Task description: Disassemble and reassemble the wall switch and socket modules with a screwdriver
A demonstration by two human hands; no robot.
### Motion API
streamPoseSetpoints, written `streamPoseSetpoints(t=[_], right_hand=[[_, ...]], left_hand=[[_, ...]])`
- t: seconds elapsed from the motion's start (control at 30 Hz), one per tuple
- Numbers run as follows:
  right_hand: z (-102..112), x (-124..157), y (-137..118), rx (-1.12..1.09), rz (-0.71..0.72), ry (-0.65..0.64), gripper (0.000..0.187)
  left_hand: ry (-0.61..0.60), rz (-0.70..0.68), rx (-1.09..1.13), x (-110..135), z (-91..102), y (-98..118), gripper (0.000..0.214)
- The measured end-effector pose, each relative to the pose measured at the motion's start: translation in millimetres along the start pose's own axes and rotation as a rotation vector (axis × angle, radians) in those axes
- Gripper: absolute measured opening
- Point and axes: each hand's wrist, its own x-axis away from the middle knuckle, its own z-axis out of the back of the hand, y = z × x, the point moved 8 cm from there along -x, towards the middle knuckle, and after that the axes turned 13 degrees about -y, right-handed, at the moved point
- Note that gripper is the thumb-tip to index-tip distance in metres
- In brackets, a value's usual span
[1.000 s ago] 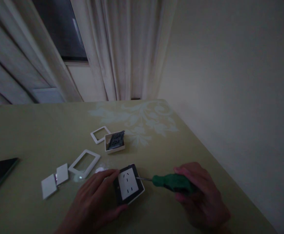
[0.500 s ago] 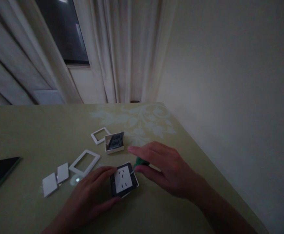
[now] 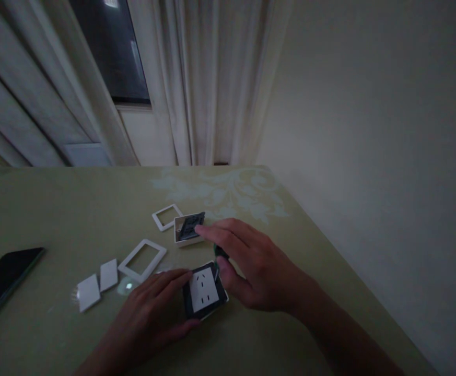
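A wall socket [image 3: 204, 290] with a white face and dark rim lies on the green table [image 3: 55, 209]. My left hand [image 3: 153, 313] grips its left side, thumb below and fingers on top. My right hand [image 3: 251, 266] curls over the socket's upper right corner, closed round a green-handled screwdriver [image 3: 220, 253], of which only a bit of handle shows. The tool's tip is hidden at the socket's edge.
Behind my right hand sit an opened socket body [image 3: 189, 228] and a small white frame [image 3: 167, 216]. A larger white frame [image 3: 142, 258] and two white square plates [image 3: 96, 282] lie to the left. A dark phone [image 3: 4, 279] rests at the left edge. The table's right edge runs near the wall.
My right hand swung from the socket's right, screwdriver lying flat, to above its top corner, the handle now mostly hidden in my hand. My left hand kept hold of the socket.
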Motion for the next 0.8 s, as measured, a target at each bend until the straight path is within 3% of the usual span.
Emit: streamPoseSetpoints(t=[0.13,0.27,0.43,0.6,0.8], right_hand=[[0.8,0.5,10.3,-0.053,-0.098,0.035,0.053],[0.3,0.5,8.5,-0.102,-0.054,0.008,0.051],[7.7,1.3,10.8,-0.028,-0.109,0.084,0.028],[3.8,1.1,-0.3,-0.078,0.006,0.05,0.056],[-3.2,2.5,11.9,-0.216,-0.072,0.092,0.058]], left_hand=[[0.016,0.007,0.008,0.7,1.1,0.0,0.061],[0.013,0.03,0.019,2.0,-1.0,-2.0,0.061],[0.021,0.03,0.021,1.5,-0.7,-2.0,0.06],[0.039,-0.003,-0.006,0.6,3.5,0.9,0.06],[0.042,-0.001,-0.024,-0.3,2.5,-0.3,0.062]])
